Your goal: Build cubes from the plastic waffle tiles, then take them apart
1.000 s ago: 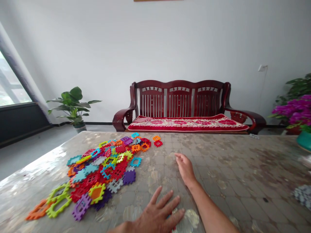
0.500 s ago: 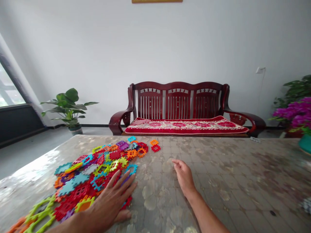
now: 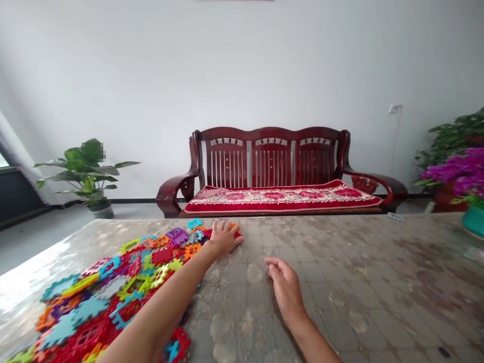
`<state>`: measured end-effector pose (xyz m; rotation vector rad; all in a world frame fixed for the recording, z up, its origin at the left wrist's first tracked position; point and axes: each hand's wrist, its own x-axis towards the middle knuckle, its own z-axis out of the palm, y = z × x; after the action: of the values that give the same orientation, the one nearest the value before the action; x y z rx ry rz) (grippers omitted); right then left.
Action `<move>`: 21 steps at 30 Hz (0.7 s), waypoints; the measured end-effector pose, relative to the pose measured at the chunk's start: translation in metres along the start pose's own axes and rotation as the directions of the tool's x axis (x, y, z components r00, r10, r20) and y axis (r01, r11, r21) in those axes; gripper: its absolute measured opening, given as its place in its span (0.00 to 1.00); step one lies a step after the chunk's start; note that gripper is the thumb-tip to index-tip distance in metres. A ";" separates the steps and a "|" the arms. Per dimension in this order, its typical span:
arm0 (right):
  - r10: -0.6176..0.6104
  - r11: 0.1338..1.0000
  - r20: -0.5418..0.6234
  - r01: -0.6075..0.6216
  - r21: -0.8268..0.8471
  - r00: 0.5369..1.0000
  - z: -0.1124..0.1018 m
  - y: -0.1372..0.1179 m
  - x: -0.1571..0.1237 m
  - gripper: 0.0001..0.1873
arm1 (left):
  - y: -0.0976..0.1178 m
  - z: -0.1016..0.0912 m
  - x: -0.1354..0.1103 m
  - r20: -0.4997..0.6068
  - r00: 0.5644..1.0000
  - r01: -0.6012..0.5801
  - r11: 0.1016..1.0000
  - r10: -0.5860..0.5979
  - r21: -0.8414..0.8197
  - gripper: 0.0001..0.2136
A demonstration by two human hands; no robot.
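A heap of flat plastic puzzle tiles point(image 3: 113, 287) in red, blue, green, orange and purple covers the left part of the table point(image 3: 359, 272). My left hand point(image 3: 223, 236) reaches far across the heap and lies flat, fingers spread, on the tiles at its far right end. A purple tile point(image 3: 177, 235) lies just left of that hand. My right hand point(image 3: 285, 285) rests on the bare tabletop in the middle, fingers loosely curled, holding nothing I can see.
A dark red wooden bench point(image 3: 272, 171) with a red cushion stands behind the table. A potted plant point(image 3: 85, 174) is on the floor at the left. Purple flowers in a green pot point(image 3: 467, 186) sit at the table's right edge.
My left hand has moved from the near part of the heap to its far right end. The right hand has hardly shifted. The view has turned slightly to the right.
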<state>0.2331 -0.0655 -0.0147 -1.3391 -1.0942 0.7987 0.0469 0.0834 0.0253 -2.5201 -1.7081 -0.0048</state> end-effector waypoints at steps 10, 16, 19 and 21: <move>-0.039 0.999 0.014 0.039 -0.035 0.999 0.002 0.003 0.002 0.18 | -0.013 0.007 -0.043 -0.021 1.000 0.009 1.000 -0.009 0.019 0.27; -0.044 0.998 0.006 0.045 -0.040 0.999 0.001 0.004 0.001 0.18 | -0.015 -0.002 -0.067 0.007 1.000 -0.015 1.000 0.015 0.000 0.28; -0.043 0.998 0.004 0.043 -0.041 0.999 -0.001 0.003 0.000 0.17 | -0.030 -0.015 -0.057 0.010 0.999 -0.035 0.998 0.036 -0.051 0.24; -0.044 0.998 0.004 0.044 -0.042 0.999 -0.001 0.003 0.000 0.17 | -0.049 -0.022 -0.041 -0.055 0.996 0.072 0.997 -0.074 -0.034 0.25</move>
<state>0.2349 -0.0658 -0.0177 -1.3444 -1.1447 0.7491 -0.0122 0.0619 0.0482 -2.4536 -1.7912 -0.1087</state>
